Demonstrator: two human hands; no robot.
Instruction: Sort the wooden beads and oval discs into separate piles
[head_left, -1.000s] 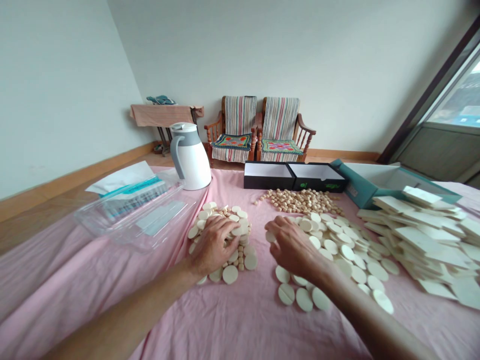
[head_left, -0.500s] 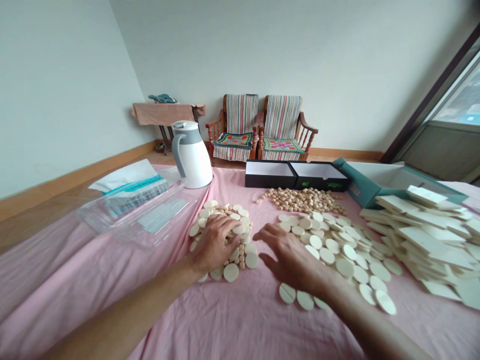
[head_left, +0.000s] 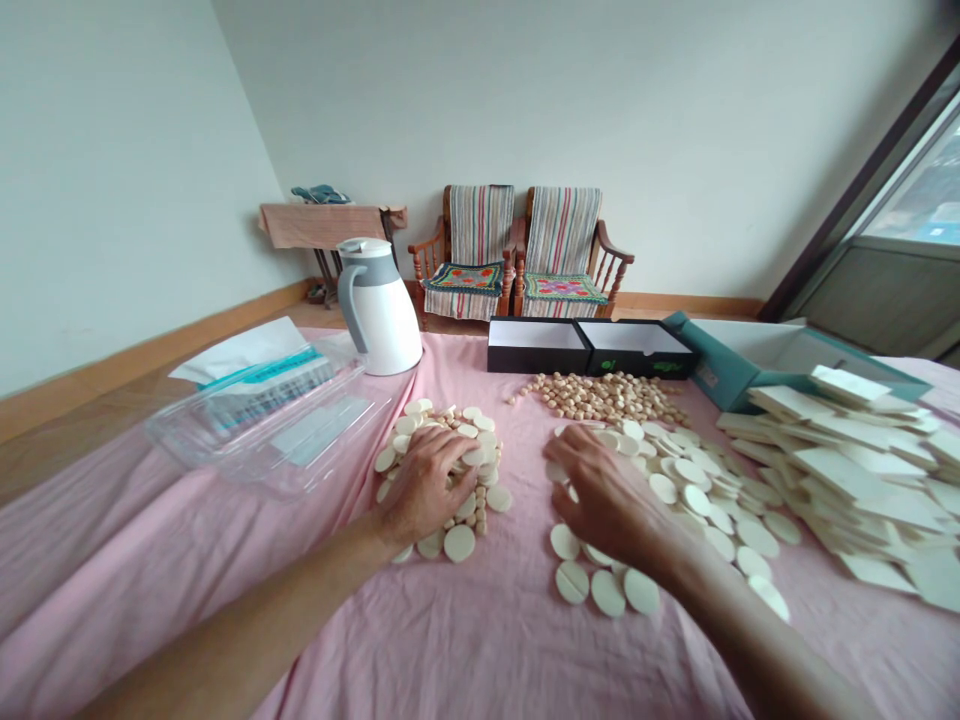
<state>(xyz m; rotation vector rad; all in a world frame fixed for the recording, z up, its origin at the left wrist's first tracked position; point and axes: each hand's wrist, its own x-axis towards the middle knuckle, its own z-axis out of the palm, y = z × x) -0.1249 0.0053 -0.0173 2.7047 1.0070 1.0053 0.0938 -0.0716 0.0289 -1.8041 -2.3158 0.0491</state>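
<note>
My left hand (head_left: 427,482) rests on a pile mixing round wooden discs (head_left: 459,543) and small wooden beads (head_left: 481,515). Its thumb stands apart from the curled fingers, and the fingertips are partly hidden. Over the left edge of a wider spread of pale wooden discs (head_left: 695,498) is my right hand (head_left: 604,490), fingers bent downward and thumb apart, touching or just above the discs. I see no disc gripped in it. Several loose discs (head_left: 607,592) lie just below this hand. A strip of pink cloth separates the two piles.
Loose wooden beads (head_left: 615,398) lie before a black box (head_left: 536,358). A teal box (head_left: 724,375) stands behind stacked square wooden pieces (head_left: 847,470) at right. On the left are a white-grey jug (head_left: 390,325), a clear plastic tray (head_left: 225,455) and a tissue pack (head_left: 262,385).
My right hand has moved right, from the gap between the piles onto the right-hand discs. My left hand stays on its pile. The view has shifted slightly.
</note>
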